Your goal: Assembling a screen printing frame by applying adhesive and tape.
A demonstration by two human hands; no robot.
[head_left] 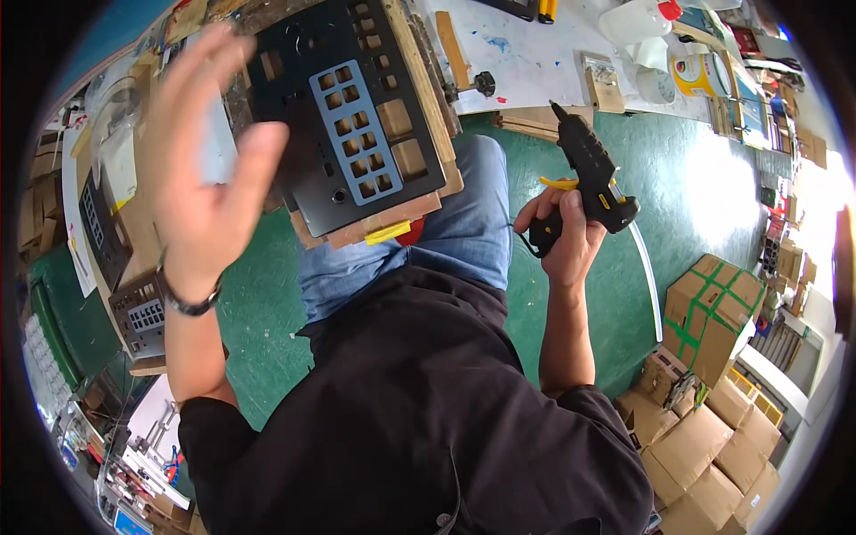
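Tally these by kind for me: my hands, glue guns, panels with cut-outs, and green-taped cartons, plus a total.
Hands: 2, the left hand and the right hand
Glue guns: 1, the black glue gun
Panels with cut-outs: 3, the front panel, the dark side panel and the grey side panel
Green-taped cartons: 1, the taped carton
Total: 7

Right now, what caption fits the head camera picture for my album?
Right hand holding a black glue gun, open left hand raised near a black panel.
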